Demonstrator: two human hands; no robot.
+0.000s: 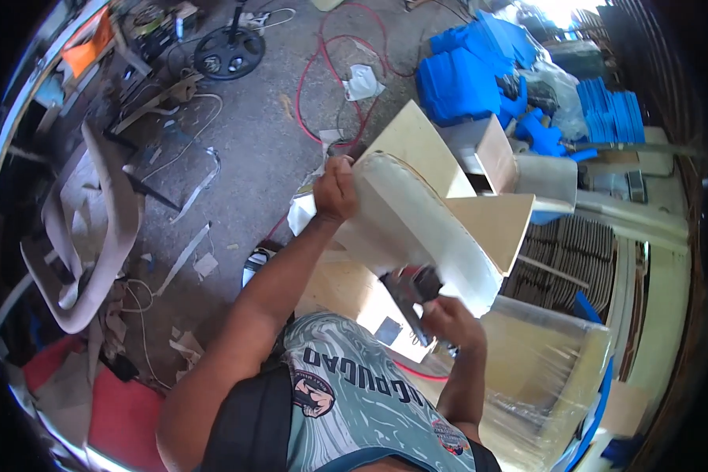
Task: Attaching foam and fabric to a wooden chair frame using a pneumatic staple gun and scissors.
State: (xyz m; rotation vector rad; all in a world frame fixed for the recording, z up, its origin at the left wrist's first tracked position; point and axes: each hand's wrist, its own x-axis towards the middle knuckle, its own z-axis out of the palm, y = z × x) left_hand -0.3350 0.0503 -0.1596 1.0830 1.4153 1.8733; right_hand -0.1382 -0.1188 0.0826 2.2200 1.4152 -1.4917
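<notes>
My left hand (337, 189) is closed on the far left corner of a pale, fabric-covered panel (421, 212) with a curved edge, holding it tilted up in front of me. In my right hand (453, 322) is a dark staple gun with red parts (414, 289), my fingers wrapped round its handle. The staple gun is slightly blurred and close to the panel's near lower edge; whether it touches cannot be made out. Beneath the panel lies a light board surface (334, 287), partly hidden by it.
Bare plywood pieces (417, 145) stand behind the panel. Blue plastic-like pieces (460, 82) are piled at the far right. A red hose (300, 94) loops over the floor. A grey upholstered chair shell (126, 212) is at left. A plastic-wrapped block (543, 354) stands at right.
</notes>
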